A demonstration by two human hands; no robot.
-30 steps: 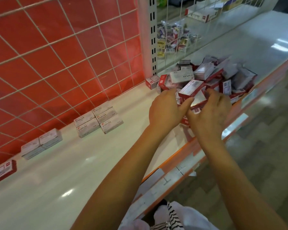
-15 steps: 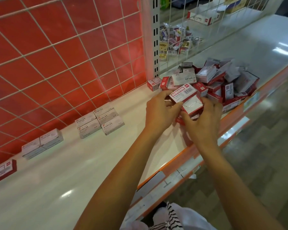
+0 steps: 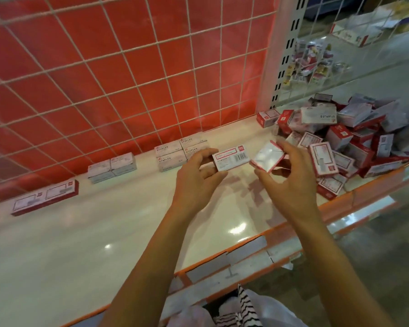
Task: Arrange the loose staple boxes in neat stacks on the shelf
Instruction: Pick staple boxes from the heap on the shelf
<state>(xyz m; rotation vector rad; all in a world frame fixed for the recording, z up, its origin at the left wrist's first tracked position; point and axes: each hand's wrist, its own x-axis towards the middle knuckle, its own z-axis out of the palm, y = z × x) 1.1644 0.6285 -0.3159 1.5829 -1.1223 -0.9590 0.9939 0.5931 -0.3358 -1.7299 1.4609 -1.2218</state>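
Two small red-and-white cardboard staple boxes [image 3: 232, 159] are held over the shiny white shelf [image 3: 128, 232]: my left hand [image 3: 198, 171] pinches one, my right hand [image 3: 286, 182] the other. A few neat stacks [image 3: 182, 152] sit far left. The big messy pile [image 3: 354, 140] on the right waits, so I think most work is left.

A red back panel [image 3: 128, 79] stands behind a white wire grid [image 3: 137, 88]. At the grid's right edge rises a white slotted post [image 3: 291, 55]. Right of the post, wire mesh [image 3: 340, 31] screens a heap of small mixed packets [image 3: 314, 64], too blurred to read, and a white-and-red carton [image 3: 354, 35] farther back. White label strips [image 3: 246, 250] sit along the orange front rail [image 3: 340, 201]. Below the rail lies a grey-brown floor [image 3: 376, 256]. At the bottom edge shows black-and-white striped cloth [image 3: 243, 310] beside pale fabric [image 3: 276, 312].
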